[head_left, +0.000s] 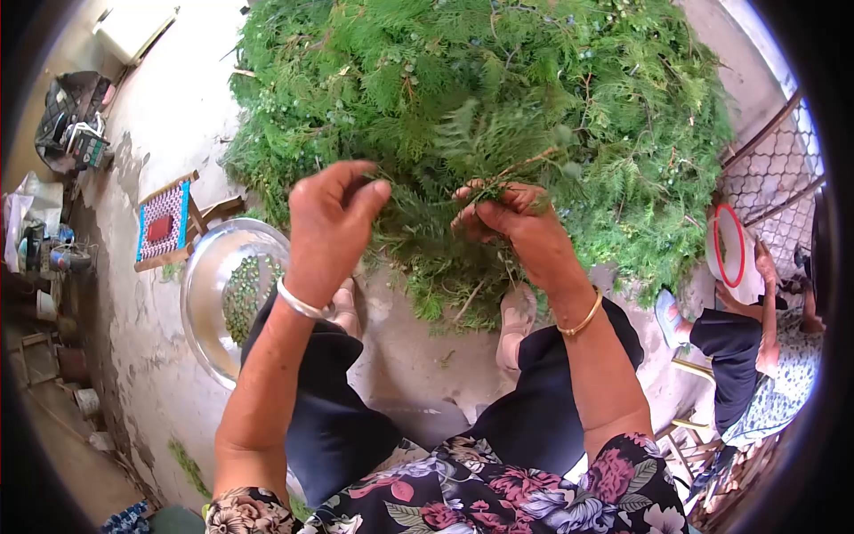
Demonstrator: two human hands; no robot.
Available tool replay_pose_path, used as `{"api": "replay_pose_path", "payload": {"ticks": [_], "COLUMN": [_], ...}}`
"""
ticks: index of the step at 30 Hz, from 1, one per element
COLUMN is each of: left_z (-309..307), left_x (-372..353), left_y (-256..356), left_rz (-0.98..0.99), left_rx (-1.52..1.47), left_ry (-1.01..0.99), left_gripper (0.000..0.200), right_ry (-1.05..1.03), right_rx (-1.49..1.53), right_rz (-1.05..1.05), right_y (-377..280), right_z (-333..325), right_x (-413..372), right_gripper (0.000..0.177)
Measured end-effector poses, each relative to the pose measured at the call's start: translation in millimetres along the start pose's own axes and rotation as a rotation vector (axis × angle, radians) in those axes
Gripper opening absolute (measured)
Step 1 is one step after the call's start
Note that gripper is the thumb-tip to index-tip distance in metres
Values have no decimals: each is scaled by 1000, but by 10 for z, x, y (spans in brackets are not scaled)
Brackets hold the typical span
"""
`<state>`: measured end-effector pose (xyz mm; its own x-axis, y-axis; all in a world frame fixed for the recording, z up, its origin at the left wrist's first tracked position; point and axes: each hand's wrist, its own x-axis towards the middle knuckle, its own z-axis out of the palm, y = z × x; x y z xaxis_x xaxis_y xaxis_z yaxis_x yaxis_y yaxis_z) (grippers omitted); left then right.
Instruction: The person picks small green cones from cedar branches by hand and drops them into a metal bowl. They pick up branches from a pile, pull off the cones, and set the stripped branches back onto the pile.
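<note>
two hands at work. right hand point(527, 230): grip pinching one arborvitae sprig point(527, 164) by its brown stem, thumb against fingers; the foliage is blurred. left hand point(327, 224): thumb and fingers curled near one another beside the sprig; cannot tell whether they pinch anything. sprig located between and above the hands, in front of one large arborvitae heap point(382, 76); heap branches too many to count, small bluish cones among them. two bracelets, one per wrist: silver-coloured point(298, 303) at left, gold-coloured point(584, 315) at right. one metal basin point(197, 311) on the floor, beside the left leg, with many small green pieces point(242, 294) inside. one woven-top stool point(174, 219) just beyond it. far right: one co-worker point(778, 378), near one red-rimmed tub point(724, 246) and wire mesh point(772, 189).
</note>
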<state>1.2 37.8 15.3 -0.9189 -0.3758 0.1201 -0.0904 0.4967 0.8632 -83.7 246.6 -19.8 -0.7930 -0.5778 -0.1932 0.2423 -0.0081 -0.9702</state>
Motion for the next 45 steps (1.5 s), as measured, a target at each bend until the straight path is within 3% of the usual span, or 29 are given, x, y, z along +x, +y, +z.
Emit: {"api": "replay_pose_path", "payload": {"ticks": [4, 7, 9, 11, 13, 16, 19, 21, 24, 27, 29, 33, 35, 42, 45], "left_z": [-4, 159, 147, 105, 65, 73, 104, 127, 111, 145, 184, 166, 127, 186, 185], "left_x": [37, 28, 47, 119, 176, 178, 152, 137, 159, 167, 172, 165, 163, 162, 175], "left_y": [162, 42, -33, -56, -70, -80, -51, -61, -69, -109, -176, -142, -89, -131, -164], "left_rz": [149, 114, 37, 31, 50, 43, 49, 49, -5, 60, 110, 26, -63, -145, -121], "left_rx": [-204, -380, -304, -475, -443, -471, -320, -326, -192, -98, -223, -311, -348, -436, -421], "left_ry": [124, 77, 34, 74, 81, -166, -296, -277, -375, -320, -233, -206, -182, -163, -53], "left_gripper": [23, 24, 26, 27, 33, 54, 60, 60, 47, 29, 17, 12, 11, 12, 11], "right_ry": [-78, -75, -89, -39, -65, -132, -195, -218, -253, -293, -302, -228, -142, -208, -207], "right_rx": [-54, -179, -251, -593, -649, -714, -746, -771, -852, -929, -944, -953, -704, -623, -547], "right_rz": [-73, -64, -66, -262, -226, -199, -193, -169, -176, -158, -88, -75, -189, -159, -144], "right_y": [20, 70, 155, 274, 276, 273, 185, 179, 205, 193, 146, 216, 329, 330, 288], "right_z": [40, 86, 112, 101, 122, 159, 205, 212, 206, 210, 246, 266, 258, 198, 197], "right_x": [6, 12, 21, 38, 4, -11, -15, -25, -25, -21, -33, -36, -29, -31, -50], "right_gripper": [12, 10, 9, 10, 10, 12, 15, 18, 20, 19, 23, 26, 19, 14, 15]}}
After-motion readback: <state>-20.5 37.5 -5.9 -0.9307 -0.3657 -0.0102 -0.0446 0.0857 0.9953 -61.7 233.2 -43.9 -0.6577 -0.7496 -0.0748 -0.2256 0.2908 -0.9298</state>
